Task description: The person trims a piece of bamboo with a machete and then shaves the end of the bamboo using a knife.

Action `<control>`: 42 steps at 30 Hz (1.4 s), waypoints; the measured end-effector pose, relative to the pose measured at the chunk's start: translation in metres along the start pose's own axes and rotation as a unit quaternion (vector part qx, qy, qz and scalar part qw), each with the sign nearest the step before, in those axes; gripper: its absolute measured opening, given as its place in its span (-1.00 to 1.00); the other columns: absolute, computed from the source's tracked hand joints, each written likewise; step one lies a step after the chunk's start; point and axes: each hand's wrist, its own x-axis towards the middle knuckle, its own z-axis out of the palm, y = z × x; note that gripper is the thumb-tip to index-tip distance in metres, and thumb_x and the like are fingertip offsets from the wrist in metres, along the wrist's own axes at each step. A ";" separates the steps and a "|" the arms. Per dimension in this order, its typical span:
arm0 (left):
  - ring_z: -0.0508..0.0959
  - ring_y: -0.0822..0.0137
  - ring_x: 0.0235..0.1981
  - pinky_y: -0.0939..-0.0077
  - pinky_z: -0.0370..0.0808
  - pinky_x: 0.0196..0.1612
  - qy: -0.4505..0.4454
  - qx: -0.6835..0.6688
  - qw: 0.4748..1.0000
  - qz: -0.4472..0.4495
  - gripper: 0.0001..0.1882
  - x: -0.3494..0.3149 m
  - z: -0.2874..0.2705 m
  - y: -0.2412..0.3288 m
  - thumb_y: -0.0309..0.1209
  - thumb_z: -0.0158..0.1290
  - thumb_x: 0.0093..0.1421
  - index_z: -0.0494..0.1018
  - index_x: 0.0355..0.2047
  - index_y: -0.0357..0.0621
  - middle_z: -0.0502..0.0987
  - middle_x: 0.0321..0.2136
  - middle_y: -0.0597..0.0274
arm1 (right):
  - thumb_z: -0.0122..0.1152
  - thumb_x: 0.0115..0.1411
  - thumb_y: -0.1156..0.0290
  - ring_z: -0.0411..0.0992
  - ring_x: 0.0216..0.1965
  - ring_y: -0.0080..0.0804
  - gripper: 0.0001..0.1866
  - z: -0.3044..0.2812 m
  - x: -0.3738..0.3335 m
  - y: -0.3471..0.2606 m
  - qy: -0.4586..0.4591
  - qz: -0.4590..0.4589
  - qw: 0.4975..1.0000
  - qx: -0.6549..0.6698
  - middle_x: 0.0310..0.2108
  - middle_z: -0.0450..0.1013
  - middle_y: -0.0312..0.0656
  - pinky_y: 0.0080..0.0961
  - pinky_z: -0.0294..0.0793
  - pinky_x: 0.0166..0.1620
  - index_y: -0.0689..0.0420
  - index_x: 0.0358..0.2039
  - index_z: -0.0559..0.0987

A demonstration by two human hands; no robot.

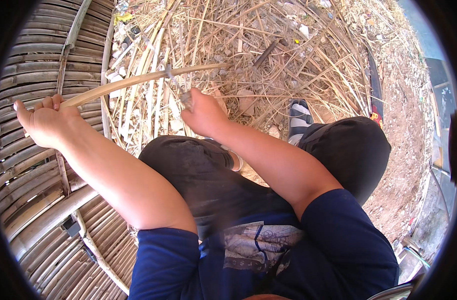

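Observation:
My left hand [51, 117] is closed around the near end of a long, pale bamboo strip [138, 80]. The strip bends slightly and reaches right, its far end over the litter of shavings. My right hand [204, 114] grips a knife [174, 79] with a thin, motion-blurred blade. That blade crosses the strip at about its middle and points up and to the left. Most of the knife's handle is hidden in my fist.
A slatted bamboo panel [33, 65] runs along the left side. Split bamboo pieces and shavings [308, 65] cover the ground ahead. A long dark thing with a red end [374, 82] lies at the right. My sandalled foot [299, 119] rests near the shavings.

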 end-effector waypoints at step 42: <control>-0.03 0.48 -0.68 0.48 0.00 -0.55 -0.304 -0.115 0.946 0.005 -0.68 -0.031 0.021 0.017 -0.41 0.06 0.20 0.14 -0.58 -0.01 -0.06 -0.68 0.43 | 0.19 0.09 0.27 0.51 -0.06 0.13 -0.50 -0.027 0.005 0.078 0.083 0.164 0.979 -0.089 -0.18 0.52 0.28 -0.14 0.49 -0.01 0.32 -0.01 0.45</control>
